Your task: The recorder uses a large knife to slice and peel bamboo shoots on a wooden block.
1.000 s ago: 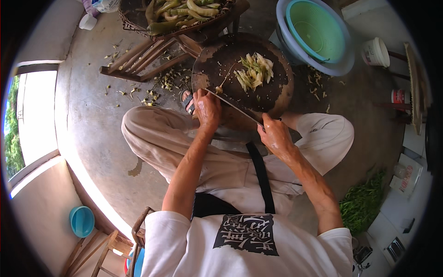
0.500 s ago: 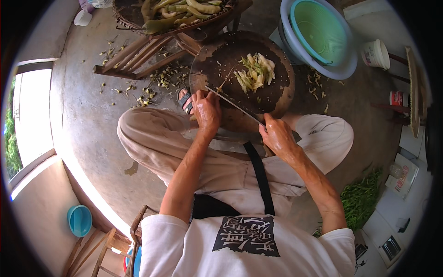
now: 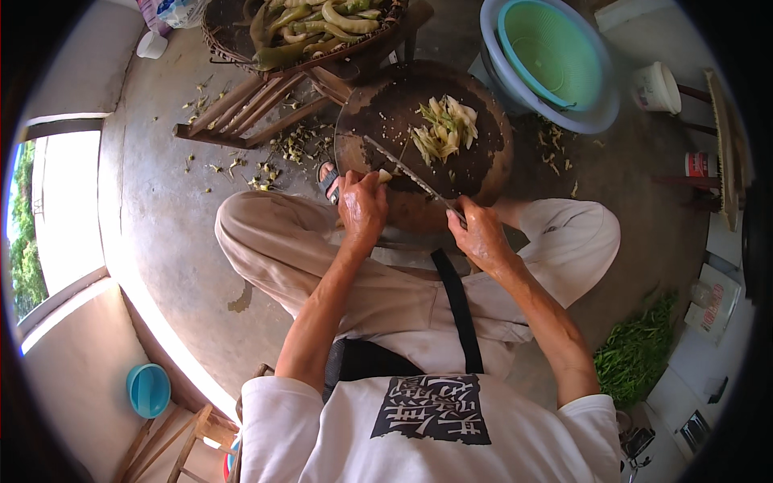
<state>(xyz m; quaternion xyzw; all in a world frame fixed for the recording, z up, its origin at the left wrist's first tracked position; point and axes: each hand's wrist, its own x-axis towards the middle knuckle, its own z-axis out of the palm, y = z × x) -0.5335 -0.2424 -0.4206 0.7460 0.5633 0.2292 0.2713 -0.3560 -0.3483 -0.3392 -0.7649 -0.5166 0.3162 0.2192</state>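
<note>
My right hand [image 3: 483, 237] grips a knife [image 3: 412, 178], its blade seen nearly edge-on and pointing away to the left above the board, with pale bits stuck along it. My left hand [image 3: 362, 211] is closed at the near left edge of the round wooden chopping board [image 3: 491, 165]. A pale, cut pepper piece [image 3: 384, 175] sticks out between its thumb and fingers; the rest is hidden by the hand. The blade is just beyond and apart from that piece. A heap of cut pale-green pepper strips [image 3: 443, 129] lies on the board past the blade, with small seeds scattered round it.
A woven basket of long green peppers [image 3: 346, 24] sits beyond the board on a wooden chair [image 3: 250, 109] lying sideways. Nested green and lilac basins [image 3: 600, 105] stand at the far right. Pepper stems and scraps [image 3: 294, 145] litter the floor. Green leaves [image 3: 640, 346] lie at the right.
The knife has moved slightly away from my left hand, and its blade has tilted. My left hand has turned a little, so a pale cut end now shows in it. The view has shifted slightly.
</note>
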